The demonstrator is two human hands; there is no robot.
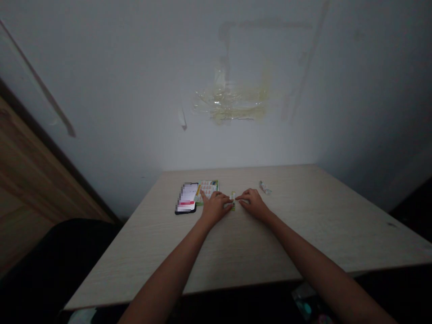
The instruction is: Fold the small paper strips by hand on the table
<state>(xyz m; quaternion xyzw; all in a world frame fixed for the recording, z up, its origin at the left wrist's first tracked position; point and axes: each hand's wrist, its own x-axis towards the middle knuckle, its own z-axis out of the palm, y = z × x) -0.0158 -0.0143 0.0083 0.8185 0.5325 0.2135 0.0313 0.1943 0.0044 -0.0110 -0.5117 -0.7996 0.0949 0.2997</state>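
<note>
A small green and yellow piece (233, 195) lies on the table between my two hands. My left hand (216, 206) rests over it from the left, thumb and fingertips near its edge, with the other fingers over a printed sheet. From the right, my right hand (253, 202) reaches toward the same piece, fingertips close together at its edge. Whether either hand pinches it is too small to tell. The printed sheet (205, 189), green-edged with rows of small pictures, lies partly under my left hand.
A phone (186, 198) with a lit screen lies left of the sheet. Crumpled clear plastic (265, 187) sits beyond my right hand. The pale wooden table (303, 225) meets a wall with peeling tape (232, 105). Dark objects are below its front edge.
</note>
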